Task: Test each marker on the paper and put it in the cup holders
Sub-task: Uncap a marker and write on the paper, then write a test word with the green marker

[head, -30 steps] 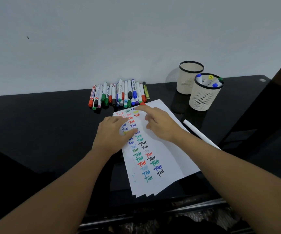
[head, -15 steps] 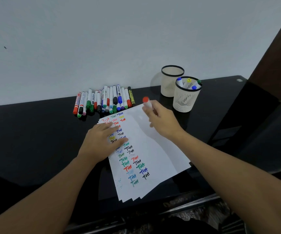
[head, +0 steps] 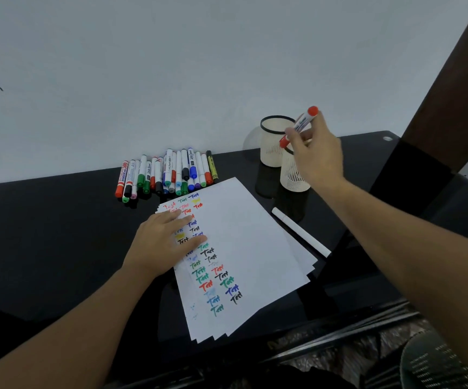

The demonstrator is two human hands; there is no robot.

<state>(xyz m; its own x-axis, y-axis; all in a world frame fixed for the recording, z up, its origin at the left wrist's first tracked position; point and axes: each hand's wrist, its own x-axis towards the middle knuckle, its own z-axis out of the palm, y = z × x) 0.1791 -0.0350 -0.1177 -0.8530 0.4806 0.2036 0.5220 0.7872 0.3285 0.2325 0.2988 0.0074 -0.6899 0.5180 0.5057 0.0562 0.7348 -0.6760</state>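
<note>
i hold the red marker pinched in my right hand, tilted, just above the near cup holder. step: deposit. next: lower it cap-down into the rim below. left hand rests flat on the paper.

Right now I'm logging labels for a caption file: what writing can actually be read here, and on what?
"Test": handwritten again and again in red, green, blue and black on the top sheet of paper.
Printing on the red marker in the right hand: blurred.
Printing on the row of markers: too small.
</note>
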